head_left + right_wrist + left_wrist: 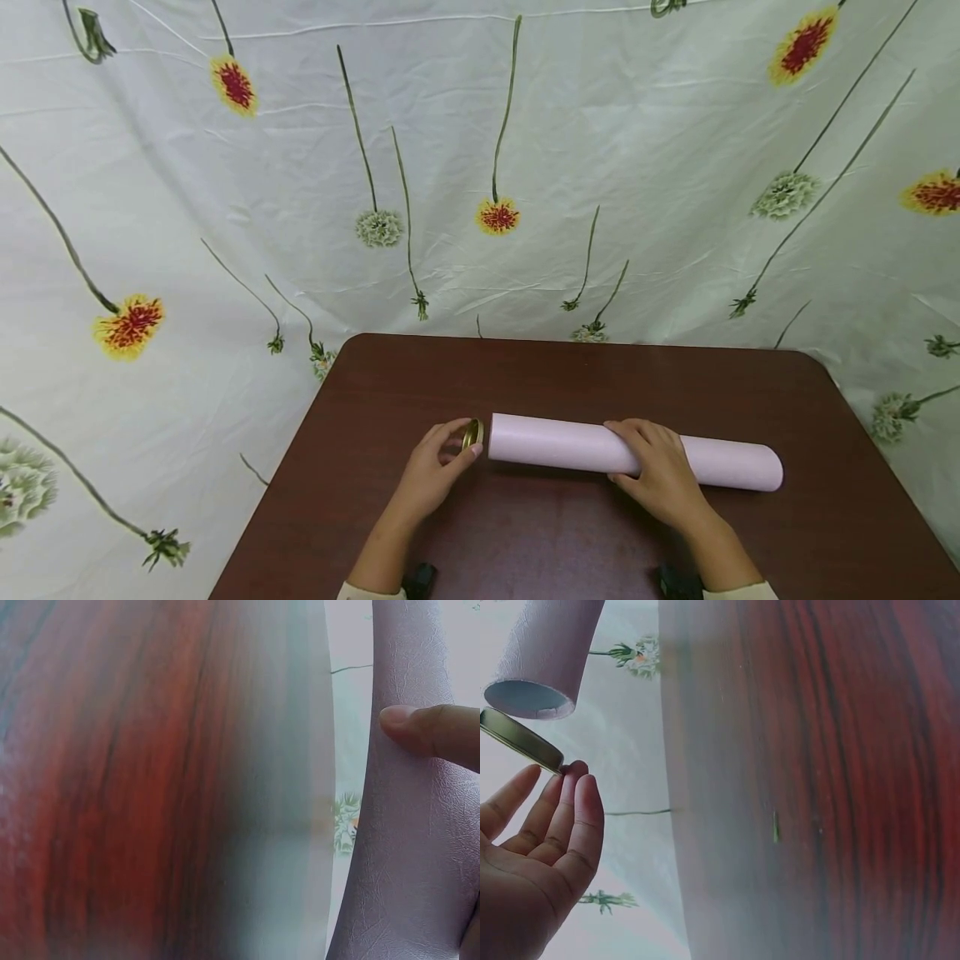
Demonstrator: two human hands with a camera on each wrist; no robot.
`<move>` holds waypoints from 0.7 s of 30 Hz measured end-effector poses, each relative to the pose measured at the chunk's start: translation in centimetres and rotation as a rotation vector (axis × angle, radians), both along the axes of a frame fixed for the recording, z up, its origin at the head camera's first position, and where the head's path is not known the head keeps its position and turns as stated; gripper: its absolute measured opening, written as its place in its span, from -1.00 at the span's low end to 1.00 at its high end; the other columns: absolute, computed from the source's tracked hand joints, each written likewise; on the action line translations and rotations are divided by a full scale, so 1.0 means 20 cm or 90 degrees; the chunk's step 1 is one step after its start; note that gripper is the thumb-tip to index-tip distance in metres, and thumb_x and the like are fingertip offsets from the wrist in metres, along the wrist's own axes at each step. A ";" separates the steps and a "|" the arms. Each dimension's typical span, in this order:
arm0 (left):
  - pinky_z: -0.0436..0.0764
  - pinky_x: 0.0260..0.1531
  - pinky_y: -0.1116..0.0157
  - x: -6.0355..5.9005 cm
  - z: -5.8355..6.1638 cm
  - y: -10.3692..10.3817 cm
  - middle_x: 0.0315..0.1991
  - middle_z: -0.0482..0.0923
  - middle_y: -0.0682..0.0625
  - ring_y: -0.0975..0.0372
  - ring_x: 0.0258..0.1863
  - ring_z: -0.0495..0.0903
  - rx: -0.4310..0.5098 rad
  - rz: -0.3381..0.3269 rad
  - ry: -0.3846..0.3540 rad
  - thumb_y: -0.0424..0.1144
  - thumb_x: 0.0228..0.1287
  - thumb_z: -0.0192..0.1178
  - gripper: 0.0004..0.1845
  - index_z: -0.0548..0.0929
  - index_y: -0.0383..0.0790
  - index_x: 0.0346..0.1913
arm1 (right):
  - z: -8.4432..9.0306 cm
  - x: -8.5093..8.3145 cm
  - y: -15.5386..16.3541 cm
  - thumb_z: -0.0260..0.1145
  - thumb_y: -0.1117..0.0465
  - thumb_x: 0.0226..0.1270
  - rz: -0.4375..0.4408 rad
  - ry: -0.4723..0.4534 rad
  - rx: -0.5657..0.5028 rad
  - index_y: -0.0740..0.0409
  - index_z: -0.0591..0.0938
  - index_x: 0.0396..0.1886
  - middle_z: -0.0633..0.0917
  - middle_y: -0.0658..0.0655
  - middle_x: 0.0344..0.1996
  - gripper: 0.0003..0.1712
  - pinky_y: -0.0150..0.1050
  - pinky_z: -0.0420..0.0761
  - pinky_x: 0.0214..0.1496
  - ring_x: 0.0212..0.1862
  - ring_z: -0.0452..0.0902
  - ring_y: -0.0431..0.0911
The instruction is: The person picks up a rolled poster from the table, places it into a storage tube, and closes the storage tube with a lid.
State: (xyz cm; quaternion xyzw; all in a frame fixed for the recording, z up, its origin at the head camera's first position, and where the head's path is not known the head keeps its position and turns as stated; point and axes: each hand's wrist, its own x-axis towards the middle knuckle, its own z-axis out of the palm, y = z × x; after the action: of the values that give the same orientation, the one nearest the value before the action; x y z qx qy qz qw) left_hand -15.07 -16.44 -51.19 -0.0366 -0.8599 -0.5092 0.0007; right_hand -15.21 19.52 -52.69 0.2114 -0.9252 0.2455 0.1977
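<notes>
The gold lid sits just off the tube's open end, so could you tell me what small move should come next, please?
Probably press the lid onto the open end of the tube: the left hand pinches it there, and the right hand steadies the tube.

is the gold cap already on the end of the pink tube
No, the gold cap sits in the left hand, apart from the pink tube.

Right hand [660, 475] hides pink tube [555, 443] middle.
</notes>
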 end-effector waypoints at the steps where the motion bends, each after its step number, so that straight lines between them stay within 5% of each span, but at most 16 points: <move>1: 0.62 -0.11 0.36 0.00 0.00 0.00 0.06 0.59 0.04 0.23 -0.02 0.60 0.002 0.000 0.000 0.13 0.29 0.34 -0.47 0.57 0.12 0.29 | 0.00 0.00 0.00 0.75 0.22 -0.31 0.001 0.002 -0.001 -0.03 0.58 0.25 0.64 0.10 0.02 -0.04 0.17 0.33 0.23 0.13 0.53 0.15; 21: 0.62 -0.05 0.34 0.00 0.00 0.04 0.08 0.61 0.02 0.19 0.07 0.59 0.018 -0.013 0.001 0.13 0.36 0.27 -0.48 0.55 0.07 0.31 | 0.01 0.01 -0.04 0.75 0.24 -0.32 0.012 0.006 -0.007 -0.01 0.59 0.24 0.65 0.10 0.01 -0.05 0.15 0.35 0.21 0.12 0.53 0.14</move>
State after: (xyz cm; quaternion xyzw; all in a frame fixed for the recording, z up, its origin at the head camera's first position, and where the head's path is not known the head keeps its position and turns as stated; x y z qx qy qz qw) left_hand -15.04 -15.65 -51.19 -0.0458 -0.8523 -0.5211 -0.0033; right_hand -15.01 18.81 -52.41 0.2204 -0.9208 0.2513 0.2012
